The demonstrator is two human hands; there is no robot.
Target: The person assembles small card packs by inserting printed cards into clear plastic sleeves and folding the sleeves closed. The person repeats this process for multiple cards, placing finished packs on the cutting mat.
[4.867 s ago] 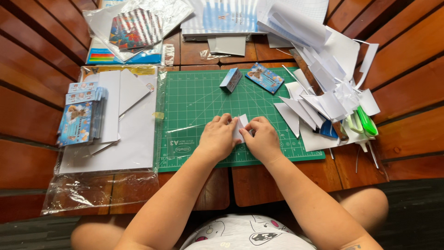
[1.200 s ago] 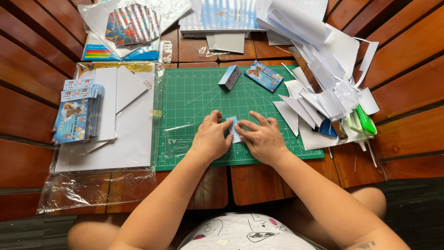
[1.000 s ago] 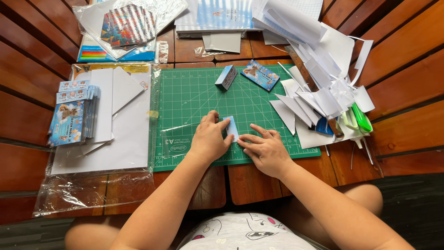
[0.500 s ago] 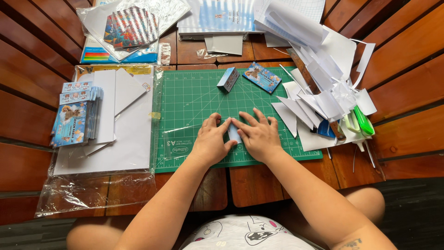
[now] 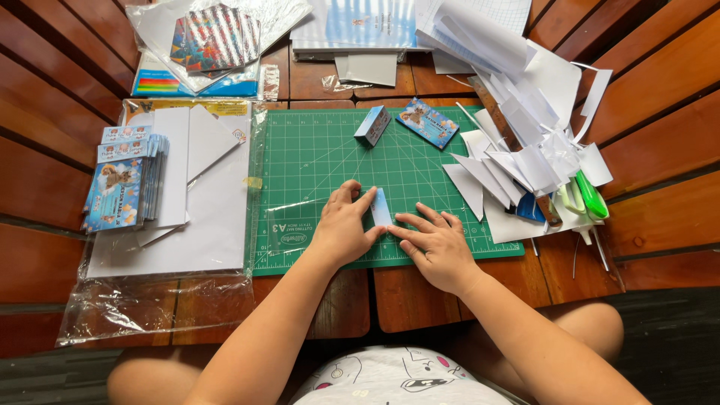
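My left hand [image 5: 346,229] and right hand [image 5: 436,244] flat on green cutting mat [image 5: 322,157], near its front edge. Small pale-blue folded paper [image 5: 380,208] between them: left fingers pressed against its left side, right fingertips touching its lower end. Neither grip clamped round it. White paper scraps [image 5: 517,157] right; card stack [image 5: 120,184] left on wooden bench [image 5: 675,97].

Both hands — left hand [image 5: 345,229], right hand [image 5: 437,247] — press a small blue paper piece [image 5: 380,208] on the green cutting mat [image 5: 315,157].
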